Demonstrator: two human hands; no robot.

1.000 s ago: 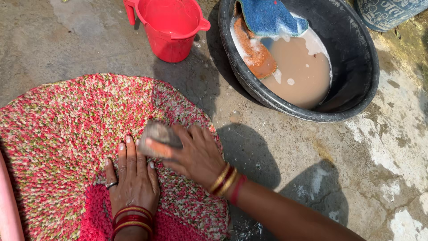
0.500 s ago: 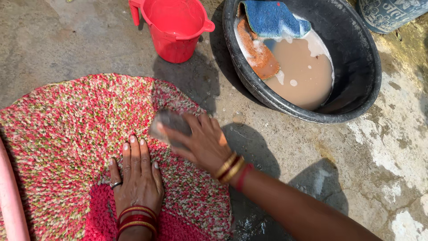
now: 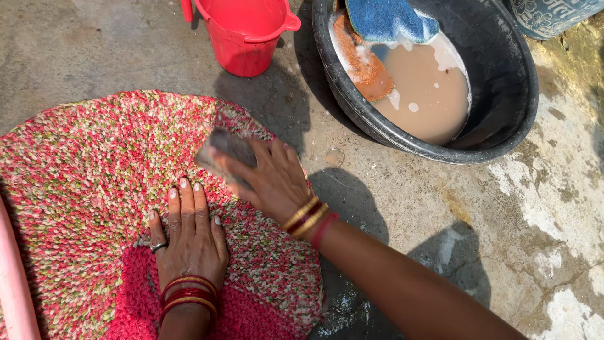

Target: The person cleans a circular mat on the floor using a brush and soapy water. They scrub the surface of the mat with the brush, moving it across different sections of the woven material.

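Head camera is looking down on the grey, blurred scrubbing block (image 3: 225,151) that your right hand (image 3: 270,179) is clamping, fingers wrapped over its top. Its long axis is running from lower left to upper right, tilted across the picture, and its far end is pointing toward the red plastic jug (image 3: 242,31). It is pressing on the right part of the round woven rug of pink, white and green yarn (image 3: 82,182), just beyond your left fingertips.

Your left hand (image 3: 189,239) is lying flat on the rug with its fingers held together, gripping nothing, with a ring on one finger and red and gold bangles at both wrists. The rug is lying on the wet concrete floor (image 3: 516,220).

Beyond the rug, the jug is standing upright, too cropped to show its contents. Beside it the big black round tub (image 3: 503,94) is holding murky brown, foamy water, with a blue cloth (image 3: 387,19) and an orange cloth (image 3: 365,66) resting against its far wall, partly in the water. A pink tube-like edge (image 3: 12,283) is crossing the lower left corner.
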